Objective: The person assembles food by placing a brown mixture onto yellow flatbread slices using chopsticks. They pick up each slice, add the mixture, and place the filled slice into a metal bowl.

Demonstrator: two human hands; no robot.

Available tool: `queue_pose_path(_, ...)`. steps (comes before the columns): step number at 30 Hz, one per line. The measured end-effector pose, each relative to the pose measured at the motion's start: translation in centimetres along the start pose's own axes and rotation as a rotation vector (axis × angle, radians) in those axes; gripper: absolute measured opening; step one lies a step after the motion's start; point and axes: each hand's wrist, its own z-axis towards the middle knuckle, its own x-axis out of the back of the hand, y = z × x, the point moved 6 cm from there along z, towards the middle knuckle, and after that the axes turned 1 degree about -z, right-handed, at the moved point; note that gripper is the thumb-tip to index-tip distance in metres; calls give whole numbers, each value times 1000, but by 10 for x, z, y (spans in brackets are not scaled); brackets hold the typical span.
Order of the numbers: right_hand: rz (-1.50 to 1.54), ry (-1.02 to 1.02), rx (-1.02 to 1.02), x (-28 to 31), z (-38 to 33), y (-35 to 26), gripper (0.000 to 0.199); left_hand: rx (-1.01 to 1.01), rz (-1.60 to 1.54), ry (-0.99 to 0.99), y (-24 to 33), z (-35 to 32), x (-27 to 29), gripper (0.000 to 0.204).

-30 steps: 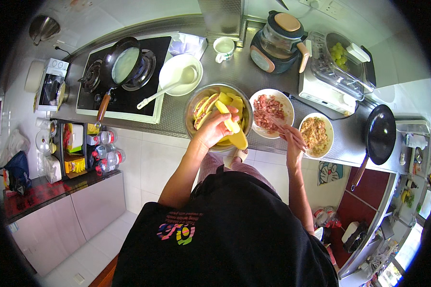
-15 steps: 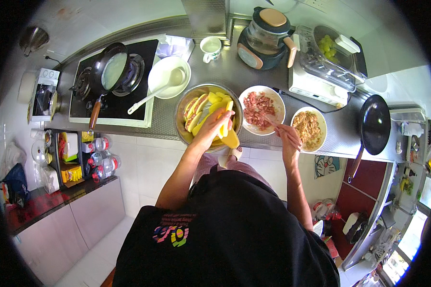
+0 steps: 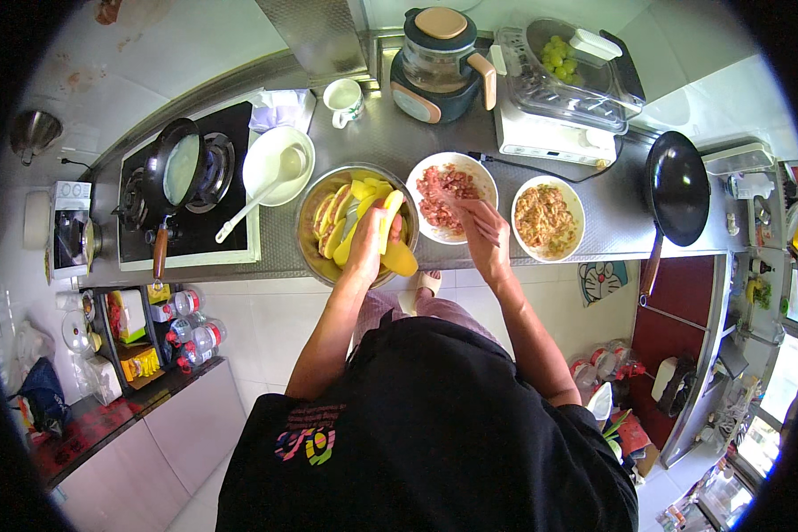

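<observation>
My left hand (image 3: 366, 250) is closed around yellow potato slices (image 3: 387, 232), fanned out over a steel bowl (image 3: 306, 232). In that bowl lie more yellow slices, and at its left side several pairs with a pinkish filling (image 3: 331, 217) between them. My right hand (image 3: 486, 238) is closed in a pinch on thin, pale sticks that look like chopsticks, largely hidden by the fingers. Their tips reach over a white bowl (image 3: 488, 180) of chopped red meat (image 3: 446, 193). To its right stands another white bowl (image 3: 579, 232) with a brownish minced mix (image 3: 543, 217).
Left of the bowls are a white bowl (image 3: 255, 160) with a ladle (image 3: 257, 202) and a pan (image 3: 158, 173) on the gas stove (image 3: 230, 235). Behind stand a mug (image 3: 343, 99), a kettle (image 3: 436, 75) and a steamer (image 3: 554, 129). A black wok (image 3: 678, 191) lies at the right.
The whole view has shifted, so the counter things appear further left. Relative to the bowls, my right hand has moved left, from beside the brownish mix to the red meat. The left hand still holds the slices.
</observation>
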Motion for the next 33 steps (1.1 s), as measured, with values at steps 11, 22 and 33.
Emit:
queue_pose_path(11, -22, -229, 131, 22, -34, -19, 10, -89, -54, 14, 4, -1, 3, 54)
queue_pose_path(22, -75, 73, -94, 61, -27, 21, 16, -84, 64, 122, 3, -7, 18, 53)
queue_pose_path(33, 79, 6, -175, 53, -36, 37, 21, -101, -62, 120, 1, -10, 22, 44)
